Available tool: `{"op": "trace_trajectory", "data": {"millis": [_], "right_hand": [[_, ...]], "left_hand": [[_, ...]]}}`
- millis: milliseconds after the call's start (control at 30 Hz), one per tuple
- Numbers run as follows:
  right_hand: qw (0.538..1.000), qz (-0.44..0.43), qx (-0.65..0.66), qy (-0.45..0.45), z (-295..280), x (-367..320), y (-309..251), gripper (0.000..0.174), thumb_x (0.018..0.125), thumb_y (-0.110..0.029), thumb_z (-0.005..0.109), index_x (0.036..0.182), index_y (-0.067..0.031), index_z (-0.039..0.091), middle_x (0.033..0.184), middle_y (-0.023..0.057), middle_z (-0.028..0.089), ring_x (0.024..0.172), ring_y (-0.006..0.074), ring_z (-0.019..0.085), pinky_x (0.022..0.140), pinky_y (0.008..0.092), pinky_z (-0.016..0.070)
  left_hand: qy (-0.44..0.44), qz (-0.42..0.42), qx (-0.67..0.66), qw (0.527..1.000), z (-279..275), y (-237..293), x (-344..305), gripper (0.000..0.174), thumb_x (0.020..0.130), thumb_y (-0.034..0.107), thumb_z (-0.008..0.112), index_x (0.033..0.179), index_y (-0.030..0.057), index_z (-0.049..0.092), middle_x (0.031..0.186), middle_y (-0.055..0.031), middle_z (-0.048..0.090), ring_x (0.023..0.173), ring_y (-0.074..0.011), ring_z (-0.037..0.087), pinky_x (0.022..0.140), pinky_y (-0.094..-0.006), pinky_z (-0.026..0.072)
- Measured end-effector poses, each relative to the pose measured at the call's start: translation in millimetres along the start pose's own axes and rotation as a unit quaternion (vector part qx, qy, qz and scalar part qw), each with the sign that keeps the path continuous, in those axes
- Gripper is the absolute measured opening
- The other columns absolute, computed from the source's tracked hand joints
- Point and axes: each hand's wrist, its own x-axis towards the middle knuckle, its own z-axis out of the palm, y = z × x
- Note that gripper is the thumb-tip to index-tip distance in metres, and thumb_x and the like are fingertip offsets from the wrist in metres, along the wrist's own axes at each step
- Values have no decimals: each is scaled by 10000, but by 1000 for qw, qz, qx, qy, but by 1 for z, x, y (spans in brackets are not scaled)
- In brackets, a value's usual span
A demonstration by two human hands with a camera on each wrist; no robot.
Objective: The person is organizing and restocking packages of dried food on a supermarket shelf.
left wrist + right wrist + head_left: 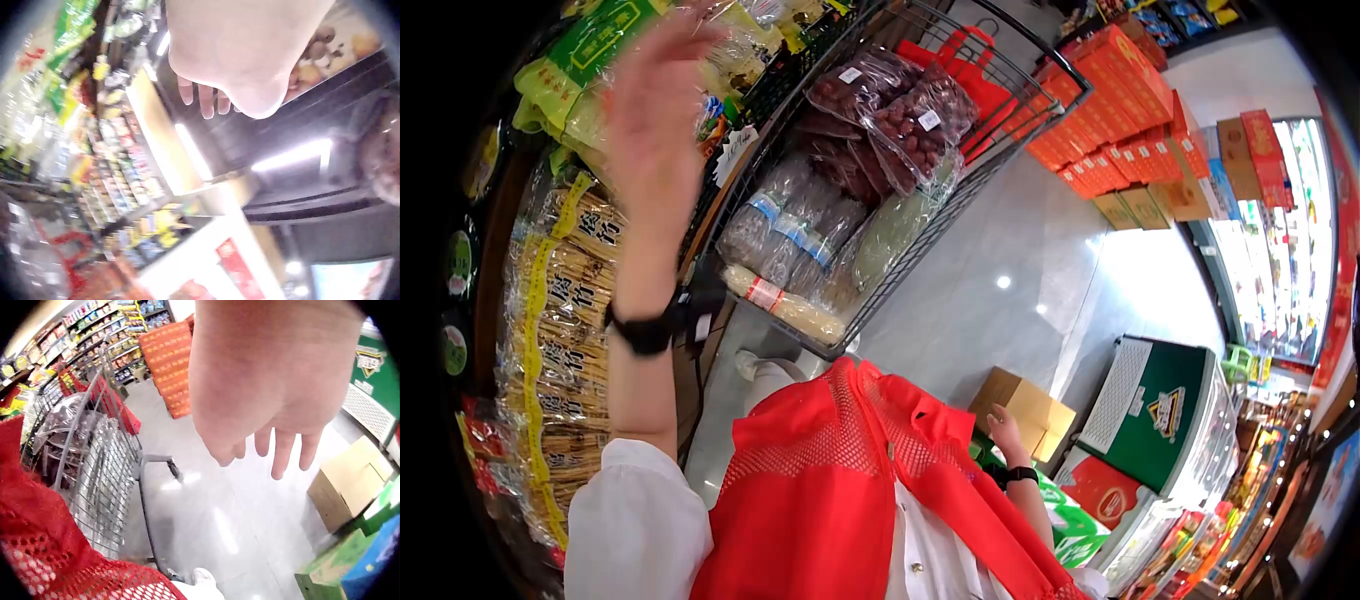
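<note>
My left hand (655,120), blurred, is raised over the shelf of bagged goods at the upper left, beside the cart, holding nothing that shows; its fingers reach out in the left wrist view. Low at my right side hangs my right hand (275,394), empty, with fingers loosely extended. The shopping cart (970,190) holds bags of dark red dates (920,120), wrapped plastic bottles (785,225), a long pale package (785,305) with a red label, and a green bag (895,240). A red bag (975,85) hangs at its far end.
Packs of dried sticks (570,330) line the left shelf. Stacked red boxes (1115,90) stand beyond the cart. To the right are a cardboard box (350,481), green cartons (1075,530) and a green and white freezer (1150,410). Grey floor (1000,260) lies between.
</note>
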Motion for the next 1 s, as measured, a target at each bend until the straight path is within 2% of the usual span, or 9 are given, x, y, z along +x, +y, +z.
{"op": "trace_trajectory", "data": {"millis": [33,167,200,267,333,533,700,800,1000], "right_hand": [[1000,-16,13,6,-14,4,-15,421,824,-241,565,1189,-41,501,1144,172,551,1044,308,529,875,356,422],[996,-83,-2,34,-51,6,-18,379,816,-196,561,1168,-61,521,1148,188,527,991,293,548,815,344,456],[997,-72,-10,39,-57,1,-14,375,811,-193,565,1158,-56,529,1137,193,532,989,291,550,803,337,460],[997,-57,-25,42,-65,-9,-1,372,805,-191,570,1148,-51,537,1125,199,536,988,289,551,791,330,463],[997,31,-73,-4,-70,-25,20,379,796,-179,587,1143,-39,528,1149,187,513,860,266,593,762,330,471],[986,37,-155,-54,-45,-60,82,368,818,-199,580,1133,-11,544,1039,219,593,983,283,574,835,339,440],[989,105,-65,-77,-24,-58,69,368,818,-212,588,1123,-11,549,1047,198,598,981,297,572,846,349,436],[998,26,-47,-19,-23,-52,40,358,796,-244,586,1099,-53,568,1081,214,565,1043,350,521,880,377,416],[996,-41,-73,-31,-46,-13,-21,379,794,-222,586,1096,3,542,1114,227,532,1047,367,506,870,389,425]], "left_hand": [[-26,-137,181,973,0,-36,-26,242,860,156,525,1070,43,569,1039,-80,603,939,-188,570,824,-309,439],[-212,-400,245,857,-3,-165,-174,268,804,173,566,1042,49,577,952,-122,611,882,-275,586,779,-336,459],[-279,-347,306,841,-10,-186,-214,321,790,191,573,1080,56,551,1044,-138,568,977,-292,541,843,-373,432],[-377,-482,393,686,-10,-196,-253,562,737,231,641,1239,109,422,1274,-148,403,1093,-350,452,887,-457,393],[-396,-475,448,646,-6,-180,-262,633,721,242,663,1273,125,374,1296,-137,374,1089,-364,451,881,-475,391],[-473,-454,579,484,9,-208,-280,852,665,204,705,1364,183,219,1230,-148,370,1067,-408,453,685,-535,454],[-500,-471,563,461,10,-210,-263,873,666,248,710,1371,177,200,1237,-182,360,1061,-392,470,672,-506,478],[-506,-506,482,506,-2,-195,-242,1000,576,371,780,1360,122,211,1272,-203,367,1025,-327,525,744,-377,506],[-436,-621,297,580,-39,-157,-207,944,631,409,709,1364,66,222,1183,-162,507,1037,-267,534,829,-348,458]]}}
